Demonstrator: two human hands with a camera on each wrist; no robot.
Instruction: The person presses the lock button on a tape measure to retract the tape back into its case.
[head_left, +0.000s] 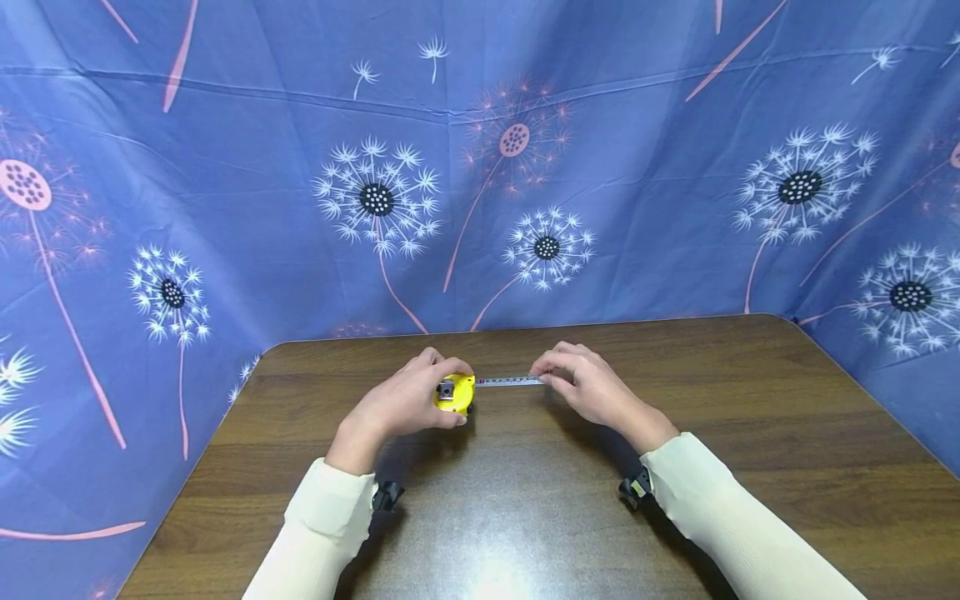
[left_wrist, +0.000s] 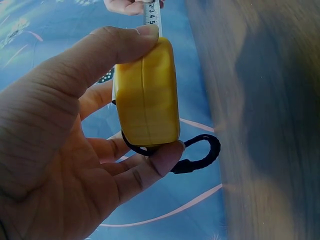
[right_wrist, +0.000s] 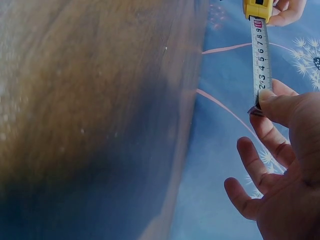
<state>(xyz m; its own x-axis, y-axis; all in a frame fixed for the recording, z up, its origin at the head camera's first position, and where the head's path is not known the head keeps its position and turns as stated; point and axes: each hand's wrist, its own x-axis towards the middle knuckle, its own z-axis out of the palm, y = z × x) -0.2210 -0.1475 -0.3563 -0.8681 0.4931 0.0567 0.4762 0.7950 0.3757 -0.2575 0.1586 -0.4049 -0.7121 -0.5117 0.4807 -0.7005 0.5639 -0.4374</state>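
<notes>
A yellow tape measure (head_left: 457,395) is held in my left hand (head_left: 408,398), thumb on one edge and fingertips on the opposite one. From its case the silver blade (head_left: 508,382) runs out to the right, marked with black numbers and a red 10 close to the case in the right wrist view. My right hand (head_left: 588,390) pinches the blade's hooked end (right_wrist: 255,110) between thumb and forefinger, its other fingers loosely bent. A black cord loop (left_wrist: 205,155) hangs from the case in the left wrist view. Both hands are raised above the table.
Under the hands lies a brown wood-grain table (head_left: 517,475) with rounded far corners. Behind it and along the sides hangs a blue cloth (head_left: 637,167) printed with dandelions. Black straps (head_left: 387,495) sit at both wrists beside pale sleeves (head_left: 318,521).
</notes>
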